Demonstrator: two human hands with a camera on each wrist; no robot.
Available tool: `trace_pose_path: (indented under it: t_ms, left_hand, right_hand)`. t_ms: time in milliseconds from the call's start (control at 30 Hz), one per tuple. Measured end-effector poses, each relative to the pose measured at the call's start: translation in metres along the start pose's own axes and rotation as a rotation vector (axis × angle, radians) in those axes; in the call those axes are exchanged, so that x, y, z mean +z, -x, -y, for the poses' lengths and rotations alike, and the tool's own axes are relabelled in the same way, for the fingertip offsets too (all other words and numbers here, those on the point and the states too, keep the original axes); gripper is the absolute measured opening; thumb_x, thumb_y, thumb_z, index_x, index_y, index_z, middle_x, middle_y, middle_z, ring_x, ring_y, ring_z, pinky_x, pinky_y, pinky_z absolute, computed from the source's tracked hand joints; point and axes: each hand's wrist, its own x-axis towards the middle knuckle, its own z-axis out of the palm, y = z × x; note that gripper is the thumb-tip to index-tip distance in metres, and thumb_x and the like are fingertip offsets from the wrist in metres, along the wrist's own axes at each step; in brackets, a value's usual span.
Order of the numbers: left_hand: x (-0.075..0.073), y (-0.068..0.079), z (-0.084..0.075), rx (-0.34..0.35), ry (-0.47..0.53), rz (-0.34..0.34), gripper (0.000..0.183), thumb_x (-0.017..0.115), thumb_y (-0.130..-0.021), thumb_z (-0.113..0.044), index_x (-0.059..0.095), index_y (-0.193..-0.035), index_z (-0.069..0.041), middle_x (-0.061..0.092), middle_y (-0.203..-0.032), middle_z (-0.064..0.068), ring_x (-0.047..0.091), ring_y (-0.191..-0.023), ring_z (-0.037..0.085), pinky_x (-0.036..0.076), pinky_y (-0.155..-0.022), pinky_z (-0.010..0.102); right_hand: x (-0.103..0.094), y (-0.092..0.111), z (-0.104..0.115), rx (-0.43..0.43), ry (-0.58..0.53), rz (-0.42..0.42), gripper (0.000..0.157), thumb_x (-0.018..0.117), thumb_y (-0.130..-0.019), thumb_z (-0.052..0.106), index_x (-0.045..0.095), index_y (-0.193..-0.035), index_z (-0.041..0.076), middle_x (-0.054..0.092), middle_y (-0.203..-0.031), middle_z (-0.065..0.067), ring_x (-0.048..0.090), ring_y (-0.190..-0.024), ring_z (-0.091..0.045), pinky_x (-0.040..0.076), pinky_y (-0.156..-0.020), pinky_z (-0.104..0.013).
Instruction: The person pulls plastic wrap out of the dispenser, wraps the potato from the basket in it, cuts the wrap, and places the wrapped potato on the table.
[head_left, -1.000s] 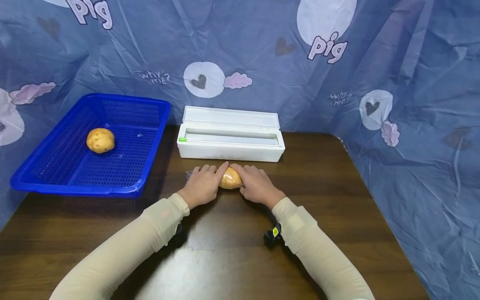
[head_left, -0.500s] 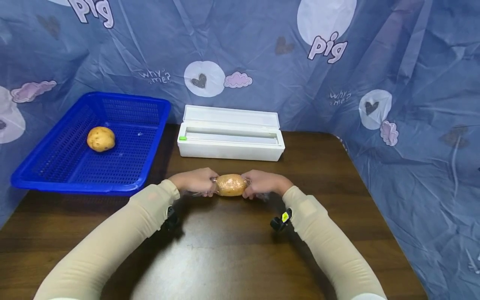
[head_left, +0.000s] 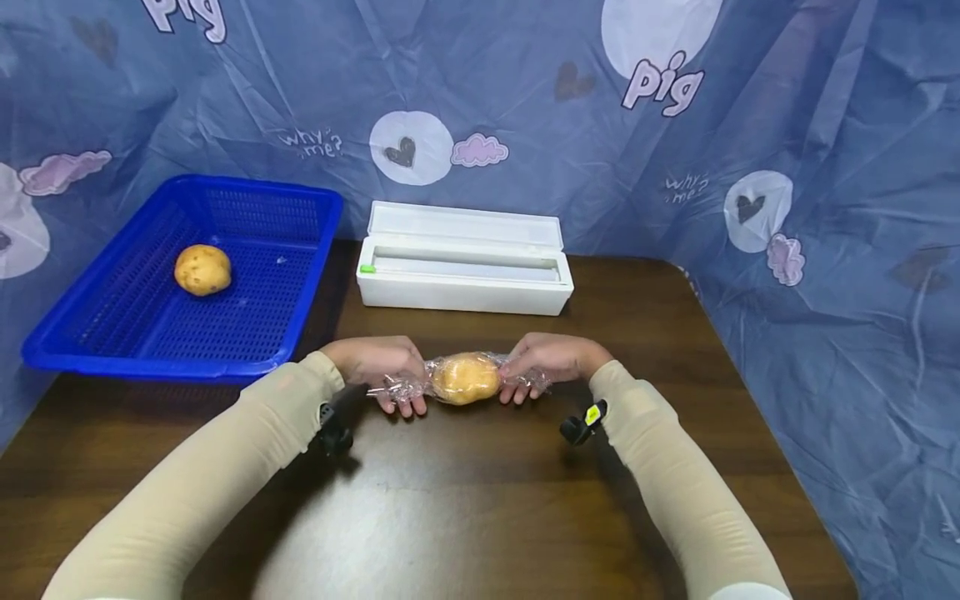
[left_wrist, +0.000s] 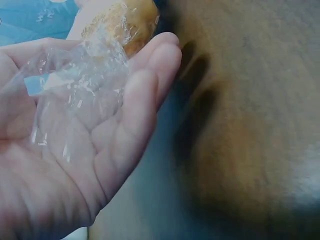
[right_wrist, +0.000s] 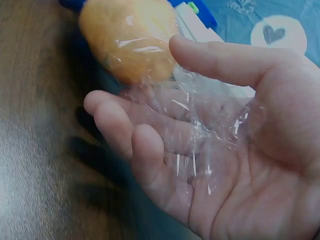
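Note:
A potato (head_left: 466,378) in clear plastic wrap hangs between the two hands in the head view, just over the table. Gathered film (left_wrist: 82,75) runs from the potato's left end across the palm of the left hand (head_left: 381,367). That hand holds the film close to the potato, its outer fingers loosely bent. On the other side, the right hand (head_left: 551,358) holds the right end of the plastic wrap (right_wrist: 197,127), with its thumb tip against the wrapped potato. Loose film lies over the right palm. Parts of both index fingers are hidden.
A blue basket (head_left: 296,321) with one bare potato (head_left: 203,270) stands at the left. Behind the hands sits a white wrap dispenser box (head_left: 465,295), lid up. The wooden table (head_left: 480,517) meets a printed blue cloth (head_left: 570,158) at the back.
Both hands moved apart from the potato's sides to the film ends. Fingers that were closed around the film half a second ago have loosened, and more film shows.

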Motion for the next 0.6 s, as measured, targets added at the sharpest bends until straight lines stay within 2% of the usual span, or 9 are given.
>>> trace_pose_path:
  t_ms: [167,267,467,600]
  left_hand:
    - [0.008,0.003,0.005,-0.008,0.037,-0.002,0.033,0.050,-0.099,-0.018,0.066,-0.112,0.007,0.074,-0.097,0.022,0.073,-0.079,0.029,0.058,-0.059,0.032]
    - [0.016,0.006,0.007,0.007,0.069,-0.004,0.034,0.051,-0.100,-0.020,0.067,-0.114,0.006,0.074,-0.099,0.022,0.073,-0.083,0.033,0.059,-0.061,0.036]
    - [0.036,0.008,0.011,0.063,0.125,0.032,0.038,0.052,-0.102,-0.024,0.065,-0.115,0.009,0.073,-0.105,0.023,0.073,-0.092,0.037,0.060,-0.064,0.042]
    - [0.051,0.006,0.015,0.084,0.213,0.035,0.041,0.050,-0.104,-0.026,0.063,-0.116,0.011,0.072,-0.109,0.023,0.073,-0.094,0.036,0.060,-0.064,0.041]
  right_hand:
    - [-0.007,0.003,-0.009,-0.008,-0.096,-0.034,0.031,0.058,-0.102,0.017,0.068,-0.114,-0.009,0.074,-0.100,-0.020,0.072,-0.078,-0.020,0.055,-0.060,-0.025]
    - [-0.011,0.006,-0.010,-0.038,-0.155,-0.080,0.032,0.055,-0.102,0.016,0.062,-0.122,-0.009,0.073,-0.103,-0.020,0.073,-0.082,-0.022,0.057,-0.063,-0.027]
    - [-0.016,0.007,-0.010,-0.172,-0.348,-0.228,0.049,0.050,-0.103,0.010,0.038,-0.147,-0.010,0.069,-0.110,-0.017,0.074,-0.090,-0.026,0.059,-0.076,-0.032]
    - [-0.012,0.002,-0.020,-0.252,-0.518,-0.340,0.054,0.046,-0.105,0.007,0.026,-0.153,-0.008,0.069,-0.107,-0.015,0.074,-0.088,-0.025,0.059,-0.077,-0.030]
